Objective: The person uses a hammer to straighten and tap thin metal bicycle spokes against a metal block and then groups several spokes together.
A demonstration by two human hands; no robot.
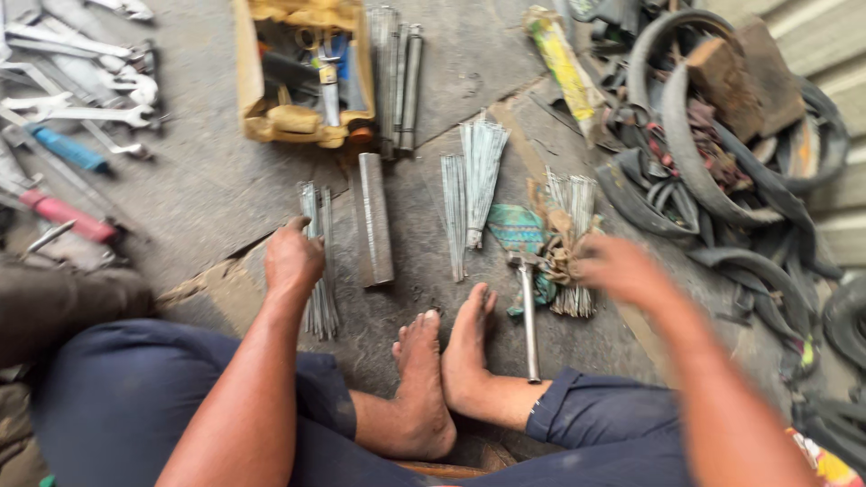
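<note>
Head view: a person is seated on a concrete floor [207, 180], bare feet [442, 361] crossed at the near edge. The left hand [291, 257] is closed in a grip on a bundle of thin metal spokes [318, 271], fingers curled over the upper part while the lower ends splay on the floor just beside the left knee. The right hand [622, 269] is blurred, held above the floor near a tied spoke bundle [570, 243] and a hammer [526, 311]; whether its grip is open or closed cannot be told. A flat metal bar [375, 216] lies just right of the held spokes, with two more loose spoke bundles [474, 180] beyond it. A yellow tool tray [302, 122] sits toward the far edge, spanners [90, 99] at the far left corner, old tyres and tubes [722, 171] piled on the right side. Step judged: spokes being gathered or sorted by the left hand. A next move would call for the bundle to be kept pinched so no spokes slip out.
</note>
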